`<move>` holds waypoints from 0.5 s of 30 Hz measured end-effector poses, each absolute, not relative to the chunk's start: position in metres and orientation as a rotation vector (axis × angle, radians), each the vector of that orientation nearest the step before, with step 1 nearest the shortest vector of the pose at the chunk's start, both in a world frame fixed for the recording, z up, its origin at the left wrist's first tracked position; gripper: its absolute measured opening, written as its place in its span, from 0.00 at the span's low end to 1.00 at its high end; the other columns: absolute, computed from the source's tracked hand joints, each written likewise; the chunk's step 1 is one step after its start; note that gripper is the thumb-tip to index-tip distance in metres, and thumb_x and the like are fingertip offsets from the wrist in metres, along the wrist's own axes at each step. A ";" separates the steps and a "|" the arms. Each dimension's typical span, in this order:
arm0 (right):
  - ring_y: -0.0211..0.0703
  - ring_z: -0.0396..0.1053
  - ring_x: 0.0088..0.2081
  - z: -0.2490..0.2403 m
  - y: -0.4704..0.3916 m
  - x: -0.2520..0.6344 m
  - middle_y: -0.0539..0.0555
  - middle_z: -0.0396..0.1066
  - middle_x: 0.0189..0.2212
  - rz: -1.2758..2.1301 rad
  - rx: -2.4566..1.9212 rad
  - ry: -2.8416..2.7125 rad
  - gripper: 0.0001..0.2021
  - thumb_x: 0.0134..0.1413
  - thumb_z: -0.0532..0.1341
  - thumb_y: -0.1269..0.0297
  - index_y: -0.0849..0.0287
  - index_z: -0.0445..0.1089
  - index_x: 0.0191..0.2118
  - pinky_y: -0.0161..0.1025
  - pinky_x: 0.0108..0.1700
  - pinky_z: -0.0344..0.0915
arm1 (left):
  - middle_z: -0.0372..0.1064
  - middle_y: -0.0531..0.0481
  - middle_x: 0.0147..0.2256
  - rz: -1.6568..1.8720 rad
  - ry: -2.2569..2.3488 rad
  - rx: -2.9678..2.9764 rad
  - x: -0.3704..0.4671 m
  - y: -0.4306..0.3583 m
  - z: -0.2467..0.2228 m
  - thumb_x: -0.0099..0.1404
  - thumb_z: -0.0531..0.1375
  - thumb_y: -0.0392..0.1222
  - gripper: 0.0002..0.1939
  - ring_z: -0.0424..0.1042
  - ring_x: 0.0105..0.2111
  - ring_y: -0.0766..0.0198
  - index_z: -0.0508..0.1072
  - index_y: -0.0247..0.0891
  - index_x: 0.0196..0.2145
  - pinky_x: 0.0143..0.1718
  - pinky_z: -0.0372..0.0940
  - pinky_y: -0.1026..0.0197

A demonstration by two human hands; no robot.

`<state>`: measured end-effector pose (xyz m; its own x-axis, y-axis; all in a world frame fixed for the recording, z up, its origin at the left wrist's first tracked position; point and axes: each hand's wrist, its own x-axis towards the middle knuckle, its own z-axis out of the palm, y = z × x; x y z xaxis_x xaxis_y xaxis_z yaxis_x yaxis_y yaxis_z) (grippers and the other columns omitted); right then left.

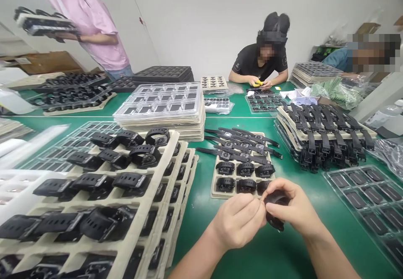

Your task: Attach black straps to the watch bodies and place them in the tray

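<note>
A black smartwatch (276, 220) with its strap curled round is held over the green table, near the front of a beige tray (217, 194). My right hand (291, 207) grips it, thumb and fingers closed about the strap. My left hand (241, 219) is closed, its fingertips pinched at the watch's left side; what exactly they pinch is hidden. In the tray just beyond, several watches with looped straps (246, 169) sit in the pockets. Behind those, more watches (244, 145) lie flat with straps stretched out sideways.
Stacked trays of looped watches (176, 212) stand at the left. Clear-lidded trays (160, 107) are stacked behind them. Strapped watches hang over a tray stack (324, 132) at the right, above a clear plastic tray (362, 199). A person in black (260, 65) sits opposite; one in pink (94, 23) carries trays.
</note>
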<state>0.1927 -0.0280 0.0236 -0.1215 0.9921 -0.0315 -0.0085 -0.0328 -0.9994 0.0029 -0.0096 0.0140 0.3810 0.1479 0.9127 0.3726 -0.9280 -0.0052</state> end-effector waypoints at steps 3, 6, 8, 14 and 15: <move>0.43 0.75 0.27 0.027 -0.029 0.187 0.51 0.79 0.29 1.444 -1.065 -1.173 0.15 0.47 0.72 0.67 0.54 0.64 0.36 0.38 0.31 0.70 | 0.74 0.45 0.26 -1.571 -0.472 -2.412 0.003 -0.010 0.012 0.63 0.63 0.27 0.04 0.72 0.29 0.60 0.77 0.26 0.36 0.23 0.69 0.58; 0.42 0.73 0.24 0.029 -0.029 0.183 0.49 0.79 0.27 1.511 -1.033 -1.075 0.19 0.48 0.72 0.63 0.52 0.59 0.38 0.36 0.27 0.67 | 0.73 0.47 0.26 -1.565 -0.480 -2.395 0.003 -0.010 0.011 0.63 0.62 0.28 0.03 0.72 0.28 0.60 0.77 0.28 0.36 0.23 0.69 0.58; 0.40 0.72 0.23 0.029 -0.028 0.184 0.48 0.79 0.27 1.488 -1.070 -1.061 0.21 0.48 0.72 0.62 0.51 0.58 0.39 0.35 0.26 0.66 | 0.73 0.48 0.26 -1.560 -0.499 -2.389 0.003 -0.011 0.011 0.63 0.63 0.28 0.04 0.71 0.27 0.61 0.76 0.30 0.35 0.23 0.69 0.59; 0.47 0.76 0.37 0.029 -0.025 0.200 0.52 0.79 0.35 1.304 -1.166 -1.501 0.16 0.49 0.70 0.65 0.52 0.71 0.45 0.41 0.41 0.72 | 0.70 0.50 0.24 -1.553 -0.639 -2.450 0.005 -0.011 0.013 0.60 0.62 0.24 0.07 0.68 0.26 0.62 0.73 0.33 0.33 0.25 0.67 0.59; 0.48 0.76 0.39 0.030 -0.024 0.205 0.52 0.79 0.36 1.213 -1.196 -1.641 0.12 0.52 0.69 0.64 0.52 0.75 0.44 0.42 0.43 0.71 | 0.71 0.50 0.25 -1.547 -0.676 -2.470 0.005 -0.010 0.012 0.60 0.62 0.25 0.06 0.68 0.27 0.62 0.73 0.33 0.33 0.26 0.68 0.59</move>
